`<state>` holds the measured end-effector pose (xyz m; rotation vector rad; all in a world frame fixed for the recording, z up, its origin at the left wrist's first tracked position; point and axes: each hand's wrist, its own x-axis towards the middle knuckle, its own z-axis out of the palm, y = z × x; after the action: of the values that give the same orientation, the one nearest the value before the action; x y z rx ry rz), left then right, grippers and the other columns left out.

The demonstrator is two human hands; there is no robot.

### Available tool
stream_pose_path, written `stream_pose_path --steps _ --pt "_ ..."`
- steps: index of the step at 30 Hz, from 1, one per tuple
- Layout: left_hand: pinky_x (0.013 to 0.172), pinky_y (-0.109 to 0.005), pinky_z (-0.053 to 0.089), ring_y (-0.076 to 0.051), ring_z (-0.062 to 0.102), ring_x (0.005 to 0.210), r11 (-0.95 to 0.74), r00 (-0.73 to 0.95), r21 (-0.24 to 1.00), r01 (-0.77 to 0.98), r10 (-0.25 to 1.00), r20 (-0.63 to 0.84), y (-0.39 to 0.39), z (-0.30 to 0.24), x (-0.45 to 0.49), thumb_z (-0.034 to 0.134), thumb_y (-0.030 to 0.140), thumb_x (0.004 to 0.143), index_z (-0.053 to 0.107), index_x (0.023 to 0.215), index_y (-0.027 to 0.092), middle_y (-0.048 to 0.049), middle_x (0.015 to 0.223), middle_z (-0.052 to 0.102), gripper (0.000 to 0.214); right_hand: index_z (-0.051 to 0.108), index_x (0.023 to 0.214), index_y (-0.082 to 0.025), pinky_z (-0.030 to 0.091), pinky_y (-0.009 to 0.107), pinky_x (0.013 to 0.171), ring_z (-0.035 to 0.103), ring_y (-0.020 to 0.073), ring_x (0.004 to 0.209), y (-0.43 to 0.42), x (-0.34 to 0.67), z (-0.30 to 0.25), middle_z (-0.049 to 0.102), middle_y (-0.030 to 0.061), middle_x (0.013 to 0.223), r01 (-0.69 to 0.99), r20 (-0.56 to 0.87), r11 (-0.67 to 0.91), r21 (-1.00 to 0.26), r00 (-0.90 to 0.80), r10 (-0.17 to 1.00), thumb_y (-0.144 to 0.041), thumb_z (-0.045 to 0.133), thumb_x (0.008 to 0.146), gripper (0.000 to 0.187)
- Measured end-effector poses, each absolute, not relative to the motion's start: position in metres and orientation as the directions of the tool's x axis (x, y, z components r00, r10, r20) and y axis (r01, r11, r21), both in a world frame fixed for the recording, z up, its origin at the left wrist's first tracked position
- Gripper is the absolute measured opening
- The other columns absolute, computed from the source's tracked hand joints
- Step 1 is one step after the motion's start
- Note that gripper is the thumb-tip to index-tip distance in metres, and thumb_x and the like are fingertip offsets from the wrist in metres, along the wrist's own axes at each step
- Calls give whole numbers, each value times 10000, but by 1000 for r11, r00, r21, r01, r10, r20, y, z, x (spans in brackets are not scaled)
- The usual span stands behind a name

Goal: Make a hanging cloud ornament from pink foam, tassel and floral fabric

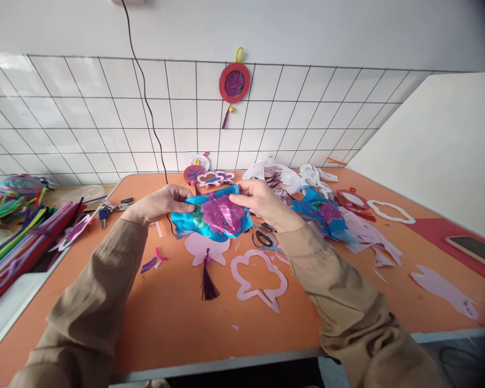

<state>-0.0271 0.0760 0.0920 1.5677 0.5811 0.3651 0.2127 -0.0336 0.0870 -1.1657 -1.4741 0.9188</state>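
Observation:
A shiny blue piece of fabric (222,215) with a large purple flower is stretched between my two hands above the orange table. My left hand (167,202) pinches its left edge, thumb on top. At the upper right corner my right hand (258,199) grips it the same way. Below the fabric lies a pink paper shape (210,248), partly covered from view, with a dark purple tassel (208,280) on it. To its right rests a pink cloud-shaped paper frame (235,264) with a cut-out middle. Black-handled scissors (262,238) lie beside my right wrist.
Another blue flowered fabric (327,213) and pink paper scraps (367,231) lie to the right, near a phone (475,250). Colourful pipe cleaners (32,242) and keys (104,215) are at left. A white plastic bag (261,170) sits behind; a red round ornament (222,82) hangs on the tiles.

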Motion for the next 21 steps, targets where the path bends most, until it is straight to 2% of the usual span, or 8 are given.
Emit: stream_pose_path --steps 7,11,16,21 --pt "464 -179 472 -100 606 500 8 722 999 51 691 -43 79 99 -31 958 313 547 713 677 117 -21 594 691 340 663 763 -167 343 247 505 488 108 558 -31 215 81 556 -23 638 247 232 230 -941 -25 972 -336 708 744 175" --pt "430 -175 454 -91 580 459 3 686 1000 10 727 -9 80 99 -31 967 375 522 718 649 107 -20 553 663 387 673 789 -169 385 252 525 511 116 589 -30 215 80 573 -12 672 225 256 254 -941 -18 966 -332 711 750 172" --pt "417 -169 438 -79 554 444 -21 682 1000 -21 730 29 76 100 -32 954 330 545 712 614 109 -11 529 636 335 677 827 -173 401 247 508 508 108 566 -31 212 81 539 -29 658 192 262 263 -946 -31 965 -374 726 775 213" --pt "437 -174 442 -82 560 463 -25 679 999 -22 734 33 71 105 -33 936 293 576 710 616 122 -8 538 636 285 699 880 -161 421 254 506 538 117 553 -30 210 78 587 -12 668 237 237 235 -943 -17 971 -364 691 791 221"
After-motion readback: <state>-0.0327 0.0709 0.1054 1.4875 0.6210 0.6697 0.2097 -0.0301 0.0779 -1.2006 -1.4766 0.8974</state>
